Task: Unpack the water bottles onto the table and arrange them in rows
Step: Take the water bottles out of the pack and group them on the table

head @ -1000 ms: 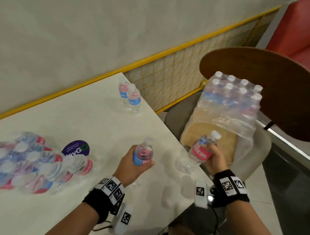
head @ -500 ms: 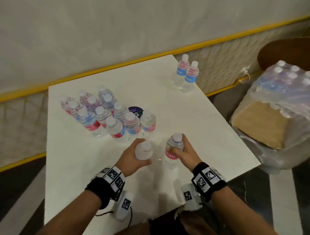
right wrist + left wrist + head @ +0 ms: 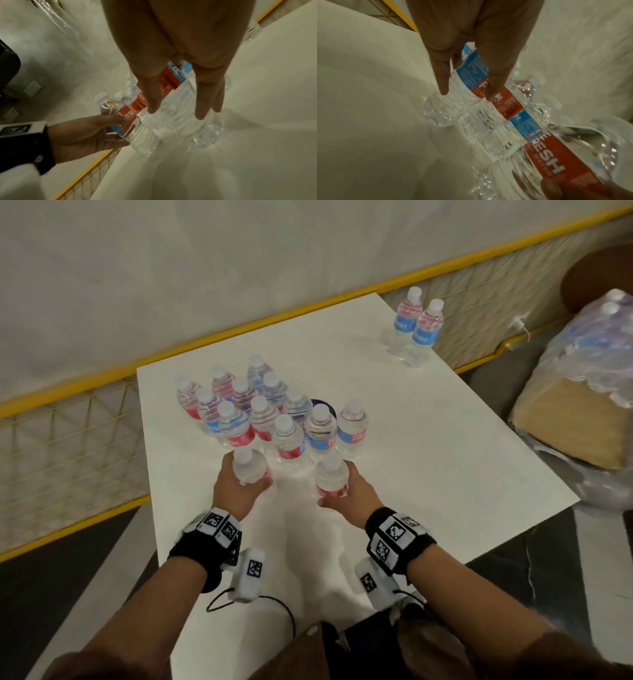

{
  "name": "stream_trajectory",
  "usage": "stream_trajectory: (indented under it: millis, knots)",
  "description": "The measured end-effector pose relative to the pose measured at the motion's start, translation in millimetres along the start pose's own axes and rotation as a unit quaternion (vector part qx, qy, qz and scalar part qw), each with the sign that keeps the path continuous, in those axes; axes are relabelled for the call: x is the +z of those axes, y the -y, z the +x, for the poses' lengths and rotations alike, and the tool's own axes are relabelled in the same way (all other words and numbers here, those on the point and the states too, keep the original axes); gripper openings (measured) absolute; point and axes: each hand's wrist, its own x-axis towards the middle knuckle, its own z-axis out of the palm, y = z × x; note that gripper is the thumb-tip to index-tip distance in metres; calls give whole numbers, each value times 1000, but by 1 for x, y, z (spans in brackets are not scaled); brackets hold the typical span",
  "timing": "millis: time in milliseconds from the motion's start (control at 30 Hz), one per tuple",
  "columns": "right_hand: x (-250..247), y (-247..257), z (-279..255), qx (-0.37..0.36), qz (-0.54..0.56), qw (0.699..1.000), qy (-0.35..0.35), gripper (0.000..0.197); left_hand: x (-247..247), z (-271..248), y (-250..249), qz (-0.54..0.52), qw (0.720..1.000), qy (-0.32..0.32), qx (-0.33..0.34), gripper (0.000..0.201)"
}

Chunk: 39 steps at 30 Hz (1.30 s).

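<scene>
Each hand grips one small clear water bottle, upright, just in front of the group on the white table (image 3: 445,440). My left hand (image 3: 236,487) wraps the left bottle (image 3: 248,469), whose blue-and-red label shows between the fingers (image 3: 442,75) in the left wrist view. My right hand (image 3: 352,494) wraps the right bottle (image 3: 331,477); its fingers (image 3: 152,97) reach down the ribbed body (image 3: 178,115). Both bases are at or barely above the tabletop. Behind them several standing bottles (image 3: 267,412) are packed in slanted rows.
Two more bottles (image 3: 416,326) stand apart at the table's far right corner. A plastic-wrapped pack of bottles (image 3: 596,350) on a cardboard base sits off the table to the right. A yellow-railed mesh fence (image 3: 68,440) and wall border the table's left and far sides.
Both hands carried their bottles from beside the wrapped pack leftward over the table and down in front of the standing group. The head view swung left with them.
</scene>
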Motion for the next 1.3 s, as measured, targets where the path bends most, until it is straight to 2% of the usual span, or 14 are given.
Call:
stream_trajectory:
  millis: [67, 200, 333, 400, 533, 633, 667, 767, 833, 900, 967, 1067, 1200, 1300]
  knots:
    - [17, 10, 3, 5, 6, 1000, 5, 79, -8, 11, 7, -1, 1000, -24, -12, 81]
    - [54, 17, 10, 27, 27, 999, -9, 80, -18, 24, 18, -34, 997, -60, -26, 74]
    - [78, 28, 18, 93, 43, 995, 2, 78, -31, 43, 31, -47, 994, -92, -32, 69]
    - [89, 38, 27, 128, 128, 983, 24, 67, -37, 51, 33, -26, 994, -106, -22, 70]
    - [106, 57, 40, 196, 401, 891, 84, 49, -47, 68, 39, -11, 991, -127, -28, 75]
    - [121, 67, 43, 166, 413, 894, 58, 63, -50, 80, 40, -12, 991, -127, -36, 78]
    - [123, 70, 43, 173, 451, 874, 51, 62, -51, 81, 39, -10, 991, -128, -44, 78]
    - [125, 73, 42, 234, 593, 770, 27, 48, -50, 83, 47, 25, 989, -123, -84, 90]
    - [123, 75, 40, 268, 662, 699, 15, 56, -46, 82, 55, 32, 986, -93, -134, 96]
    - [124, 78, 40, 274, 703, 656, 14, 62, -41, 80, 58, 55, 984, -81, -151, 83]
    - [130, 80, 43, 277, 728, 627, 18, 62, -39, 82, 58, 70, 983, -89, -146, 73]
    - [140, 82, 49, 289, 742, 604, 34, 59, -44, 90, 58, 47, 985, -86, -141, 64]
    - [145, 87, 62, 311, 767, 561, 22, 54, -56, 101, 63, 82, 985, -60, -141, 57]
    - [148, 95, 67, 320, 770, 552, 11, 48, -60, 106, 57, 70, 985, -73, -138, 59]
